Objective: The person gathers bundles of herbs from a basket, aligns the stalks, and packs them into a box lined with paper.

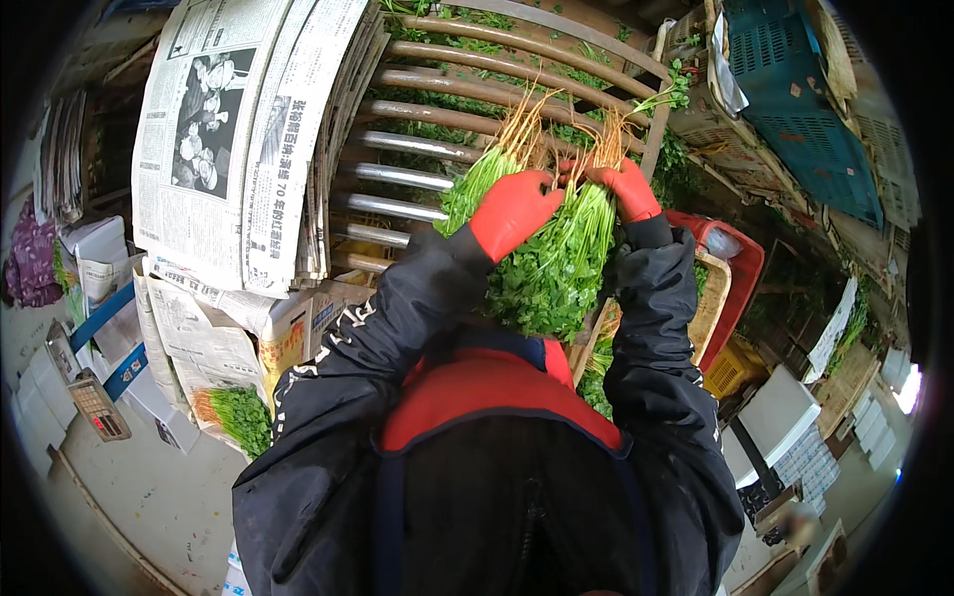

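Both my hands wear red gloves and meet at the root end of a bunch of leafy green herbs [555, 276], its leaves towards my body. My left hand [516, 211] lies bent over the stems at the left; whether it grips them cannot be told. My right hand [622, 186] is closed around the stems just below the orange-brown roots [607, 141]. A second clump of herbs [473, 186] lies left of my left hand, with its roots pointing up and away. Beneath is a rack of metal bars [417, 112], with loose greens between them.
A thick stack of newspapers [216, 134] covers the rack's left side. A herb bunch [242, 421] lies on newspaper at lower left, near a scale [100, 406]. On the right are a red bin [745, 261], a yellow crate [734, 369] and a teal crate [797, 104].
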The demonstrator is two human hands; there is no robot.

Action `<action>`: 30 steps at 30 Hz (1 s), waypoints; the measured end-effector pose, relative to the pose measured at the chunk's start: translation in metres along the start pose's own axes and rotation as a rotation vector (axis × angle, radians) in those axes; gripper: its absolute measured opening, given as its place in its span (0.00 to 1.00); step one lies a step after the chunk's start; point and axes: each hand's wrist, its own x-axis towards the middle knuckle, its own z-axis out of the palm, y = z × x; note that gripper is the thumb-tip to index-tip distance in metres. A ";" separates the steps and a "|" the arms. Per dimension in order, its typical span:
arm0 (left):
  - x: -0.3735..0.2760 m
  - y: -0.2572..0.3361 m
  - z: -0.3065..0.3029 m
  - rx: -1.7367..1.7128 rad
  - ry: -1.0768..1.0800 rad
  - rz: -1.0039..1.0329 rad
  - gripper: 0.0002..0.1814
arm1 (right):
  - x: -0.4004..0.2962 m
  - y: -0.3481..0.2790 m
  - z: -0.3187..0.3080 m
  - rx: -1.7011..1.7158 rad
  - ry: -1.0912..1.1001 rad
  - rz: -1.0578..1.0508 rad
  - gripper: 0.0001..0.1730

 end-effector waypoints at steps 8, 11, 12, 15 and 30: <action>0.006 -0.013 0.021 -0.268 -0.022 -0.008 0.10 | 0.006 -0.004 0.003 -0.477 0.041 -0.046 0.16; 0.010 -0.025 0.039 -0.036 0.277 0.231 0.09 | 0.011 -0.001 -0.006 -0.622 0.037 -0.022 0.14; 0.008 -0.019 0.036 -0.056 0.258 0.134 0.10 | 0.008 -0.009 -0.003 -0.666 0.025 -0.002 0.15; 0.011 -0.023 0.044 -0.033 0.284 0.250 0.09 | 0.006 -0.009 0.010 -0.657 -0.009 -0.047 0.14; 0.023 -0.008 0.038 0.549 -0.049 0.283 0.14 | -0.013 0.006 -0.006 -0.260 0.231 -0.060 0.15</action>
